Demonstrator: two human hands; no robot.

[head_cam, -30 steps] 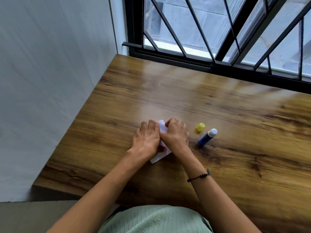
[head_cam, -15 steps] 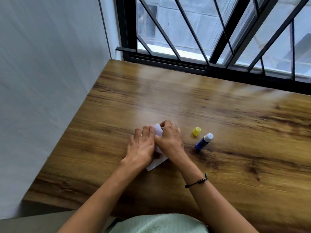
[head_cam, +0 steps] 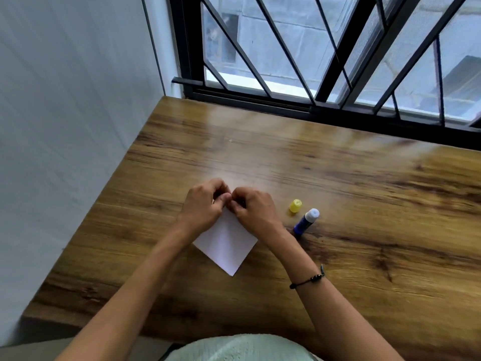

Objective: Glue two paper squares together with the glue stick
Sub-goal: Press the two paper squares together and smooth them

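**White paper under both hands at centre frame**

The paper squares (head_cam: 226,243) lie flat on the wooden tabletop (head_cam: 364,256) as one white diamond, its lower corner pointing toward the bottom of the frame. At the upper corner the left hand (head_cam: 203,207) and right hand (head_cam: 253,208) meet, curled fingers pinching the paper's tip. Right of them lie the uncapped blue glue stick (head_cam: 305,222) and, just beside it, its yellow cap (head_cam: 295,206).
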